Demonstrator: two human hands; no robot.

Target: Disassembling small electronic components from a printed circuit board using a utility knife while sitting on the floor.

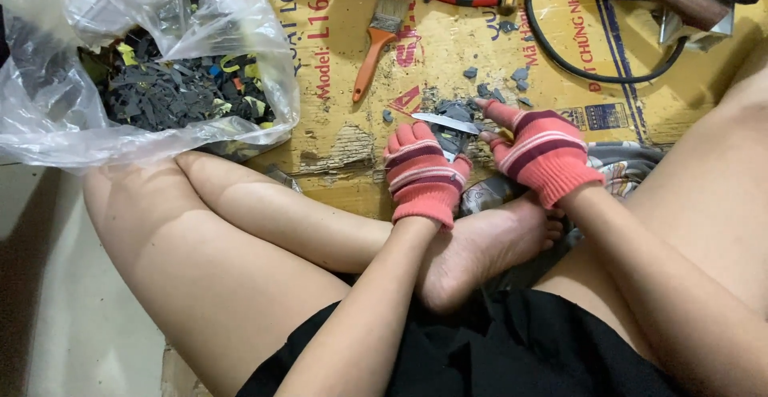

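At frame centre we are gripping a dark grey scrap (456, 113) in our gloved left hand (424, 175), while our right hand (544, 151) is closing around a blade (446, 122), mid-cut; the next slice is calling for steady pressure over the cardboard (448, 37).

Gloved hands (480, 165), blade (446, 123) (between them), cardboard (336, 85)

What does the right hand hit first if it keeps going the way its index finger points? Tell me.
Right hand points up-left across the cardboard. First in line, probably the small grey scraps just past the fingertip; farther on, the orange-handled brush. Depth is uncertain.
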